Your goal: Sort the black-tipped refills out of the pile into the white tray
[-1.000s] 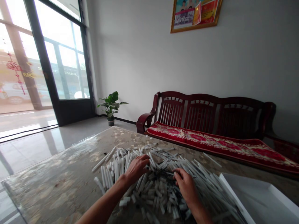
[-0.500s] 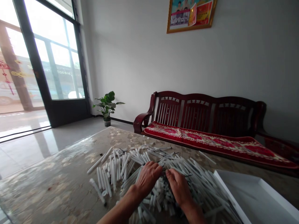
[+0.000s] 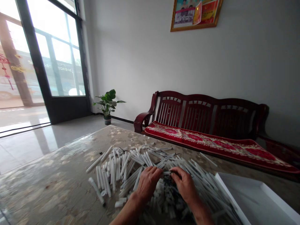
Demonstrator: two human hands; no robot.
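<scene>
A big heap of white pen barrels (image 3: 122, 165) and short white caps lies on a marbled table (image 3: 53, 184). Both my hands rest on top of the heap, close together. My left hand (image 3: 148, 183) is curled with its fingertips pinched at a white pen piece (image 3: 167, 172). My right hand (image 3: 185, 184) is curled too, its fingertips pinching the other end of the same small piece. Dark thin parts show in the heap just below my fingers.
A white shallow tray (image 3: 255, 200) sits at the table's right corner. Behind the table stands a dark red wooden bench (image 3: 201, 115) with a red patterned cushion. A potted plant (image 3: 107, 104) stands by the glass doors at the left.
My hands have come together in the middle of the heap, from spread apart to fingertips meeting on one small piece. The camera has shifted slightly.
</scene>
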